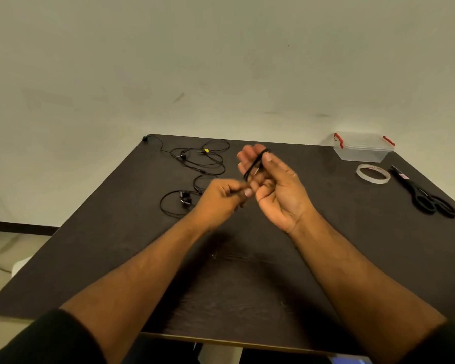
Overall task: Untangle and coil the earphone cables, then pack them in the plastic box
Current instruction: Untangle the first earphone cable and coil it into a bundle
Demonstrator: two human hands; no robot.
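My right hand (276, 185) is raised above the dark table (247, 285), palm toward me, with a black earphone cable coil (255, 164) wound around its fingers. My left hand (221, 198) sits just left of it, fingers pinched on the loose end of that cable near the right hand's fingertips. More black earphone cables (197, 164) lie tangled on the table at the far left, with earbuds (185, 198) showing. The clear plastic box (363, 148), lid on with red latches, stands at the far right corner.
A roll of white tape (373, 174) lies in front of the box. Black scissors (426, 198) lie near the table's right edge. The table's left edge drops to the floor; a wall stands behind.
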